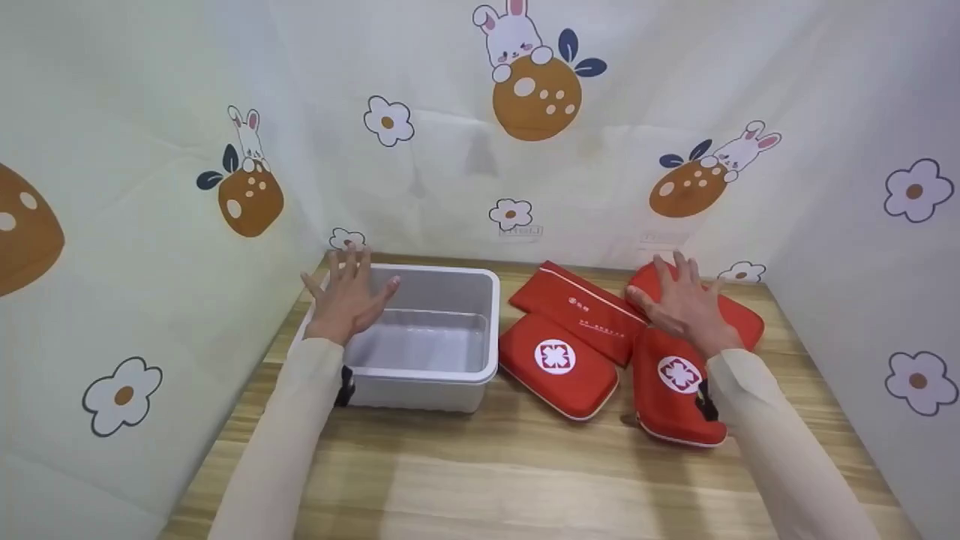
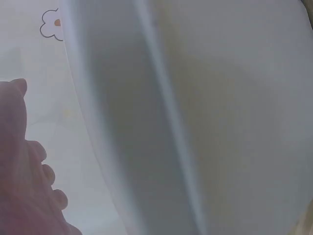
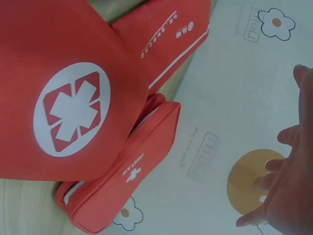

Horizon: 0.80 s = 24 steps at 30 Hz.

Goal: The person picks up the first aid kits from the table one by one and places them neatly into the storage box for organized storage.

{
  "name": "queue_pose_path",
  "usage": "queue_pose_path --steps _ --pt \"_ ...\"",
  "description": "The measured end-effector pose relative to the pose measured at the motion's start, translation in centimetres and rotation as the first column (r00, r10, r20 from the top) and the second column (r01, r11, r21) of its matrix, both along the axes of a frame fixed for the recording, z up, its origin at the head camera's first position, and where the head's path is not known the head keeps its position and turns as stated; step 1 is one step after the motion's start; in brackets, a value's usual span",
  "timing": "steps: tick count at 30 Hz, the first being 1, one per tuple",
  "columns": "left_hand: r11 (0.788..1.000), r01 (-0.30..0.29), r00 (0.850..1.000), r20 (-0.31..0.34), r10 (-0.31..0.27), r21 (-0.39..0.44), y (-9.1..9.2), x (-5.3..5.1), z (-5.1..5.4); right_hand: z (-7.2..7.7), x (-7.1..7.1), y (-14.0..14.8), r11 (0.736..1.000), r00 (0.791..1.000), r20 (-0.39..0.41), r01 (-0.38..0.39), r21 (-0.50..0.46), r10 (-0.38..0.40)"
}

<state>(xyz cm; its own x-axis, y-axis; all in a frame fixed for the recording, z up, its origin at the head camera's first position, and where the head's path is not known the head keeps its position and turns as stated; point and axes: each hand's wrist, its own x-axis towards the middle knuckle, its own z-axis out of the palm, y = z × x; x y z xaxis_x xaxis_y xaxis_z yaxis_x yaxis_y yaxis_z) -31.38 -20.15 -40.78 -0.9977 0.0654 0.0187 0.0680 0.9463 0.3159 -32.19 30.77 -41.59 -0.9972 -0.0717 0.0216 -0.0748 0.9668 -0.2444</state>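
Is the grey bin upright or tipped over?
Upright: in the head view, the grey bin stands on the wooden table, open top facing up.

Solid reds and pale grey before a printed backdrop (image 1: pixel 435 67)
The backdrop is whitish, patterned with white, pink-eared rabbits (image 1: pixel 517 41), orange-brown fruits (image 1: pixel 525 116) dotted white with dark blue leaves, and dark-outlined white flowers (image 1: pixel 919 394) with brown centres; the tub (image 1: pixel 420 373) is light grey with a whiter rim; the middle case (image 1: pixel 592 386) and the right case (image 1: pixel 667 420) are red, each bearing a white disc with a red-and-white emblem; the flat pouch (image 1: pixel 536 298) is red with a white stripe and small white lettering; the rear case (image 3: pixel 142 176) is red with a white cross and "FIRST AID"; the table (image 1: pixel 450 480) is tan, wood-grained; the sleeves (image 1: pixel 274 450) are plain cream
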Motion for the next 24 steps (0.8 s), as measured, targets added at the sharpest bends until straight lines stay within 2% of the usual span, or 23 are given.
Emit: queue_pose_path --steps 8,16,24 --pt "0.998 -0.032 0.994 0.110 0.026 0.047 -1.6 1.5 0.5 -0.6 1.6 1.1 0.999 0.997 0.072 0.023 -0.042 -0.019" --pt "0.998 -0.050 0.989 0.144 0.043 0.047 -3.6 2.8 -0.3 -2.3 3.1 2.1 0.999 0.994 0.107 0.036 -0.029 -0.033" --pt "0.986 -0.098 0.979 0.192 0.072 0.132 -5.0 3.4 -1.2 -4.0 5.0 3.0 0.997 0.995 0.087 0.056 -0.044 -0.052"
